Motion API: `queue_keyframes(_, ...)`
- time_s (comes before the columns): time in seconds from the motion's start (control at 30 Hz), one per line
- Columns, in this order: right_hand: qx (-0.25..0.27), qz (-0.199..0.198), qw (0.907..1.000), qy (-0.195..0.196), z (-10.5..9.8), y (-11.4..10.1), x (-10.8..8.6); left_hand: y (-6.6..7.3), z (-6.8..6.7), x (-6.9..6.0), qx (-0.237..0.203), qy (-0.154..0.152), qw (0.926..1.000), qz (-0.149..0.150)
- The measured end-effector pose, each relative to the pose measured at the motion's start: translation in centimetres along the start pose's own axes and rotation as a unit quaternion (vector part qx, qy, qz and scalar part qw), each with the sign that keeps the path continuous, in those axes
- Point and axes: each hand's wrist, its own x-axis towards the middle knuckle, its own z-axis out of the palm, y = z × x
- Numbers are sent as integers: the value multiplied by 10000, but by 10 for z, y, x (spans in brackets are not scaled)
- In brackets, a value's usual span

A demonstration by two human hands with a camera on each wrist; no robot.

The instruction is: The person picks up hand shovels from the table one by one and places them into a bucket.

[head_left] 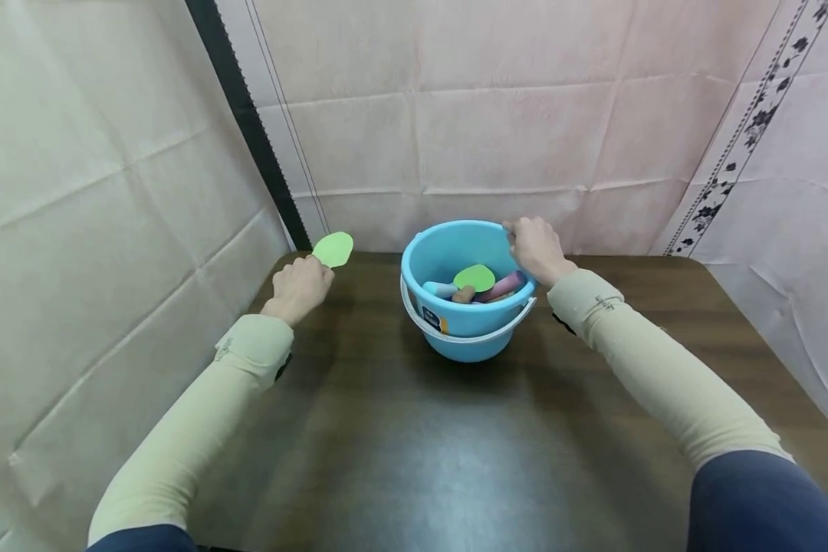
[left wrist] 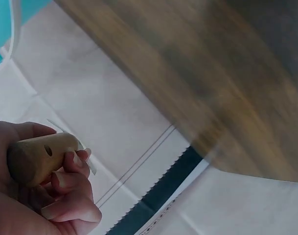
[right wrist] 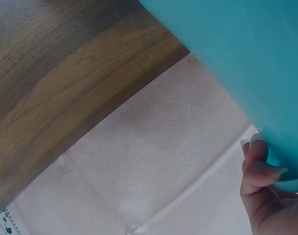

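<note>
My left hand (head_left: 298, 288) grips the wooden handle (left wrist: 43, 155) of a small toy shovel, above the table's far left part. Its light green blade (head_left: 334, 249) points up and away in the head view; in the left wrist view the blade shows only as a thin edge. At the far middle of the table stands a light blue bucket (head_left: 479, 320) with a pale carrying handle (head_left: 471, 339) hanging down in front. My right hand (head_left: 536, 247) pinches the bucket's right rim, fingers curled over it. Inside the bucket lie a green blade (head_left: 474, 277), a pink handle (head_left: 505, 286) and a blue handle (head_left: 440, 289).
The dark wooden table (head_left: 414, 452) ends just behind the bucket. Pale cloth (head_left: 510, 138) hangs behind the table and at both sides. A dark strip (head_left: 248, 130) runs down the cloth at the back left.
</note>
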Motion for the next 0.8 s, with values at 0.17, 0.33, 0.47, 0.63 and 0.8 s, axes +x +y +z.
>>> queue_keyframes(0.17,-5,-28,10000,-45,5,-1,-1,1,-6,-5,-41,0,9999,-124)
queue_keyframes(0.33,-88,-101,9999,91,6,1,-1,3,-11,-8,-88,13,10000,-3)
queue_keyframes(0.47,-157,-62,9998,70,4,1,-1,5,-15,-8,-95,-17,9999,55)
queue_keyframes(0.63,-154,-17,9999,7,0,1,0,8,-25,-6,-153,81,9998,74)
queue_keyframes(0.8,-124,-42,9999,12,0,1,-1,9,-33,-4,-194,135,9997,87)
